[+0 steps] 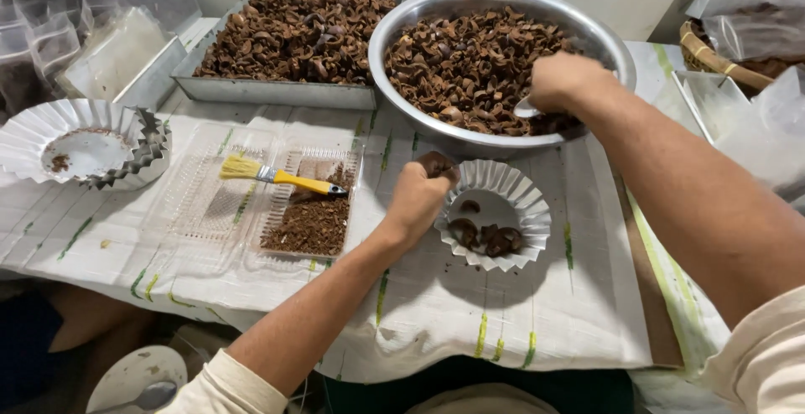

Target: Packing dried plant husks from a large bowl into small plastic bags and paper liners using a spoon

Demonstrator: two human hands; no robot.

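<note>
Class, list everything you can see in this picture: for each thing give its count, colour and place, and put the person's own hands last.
Round metal bowl: one, silver, back centre, full of brown shell pieces.
Rectangular metal tray: one, grey, back left, heaped with brown shells.
Fluted paper cup: one, white, centre, holding a few dark pieces.
Fluted paper liners: a stack, white, far left.
Clear plastic tray: one, left of centre, one compartment holding brown crumbs.
Brush: one, yellow, across the plastic tray.
Cloth: one, white with green dashes, covering the table.
Left hand: holds a dark piece at the cup.
Right hand: in the bowl, holding something shiny.
</note>
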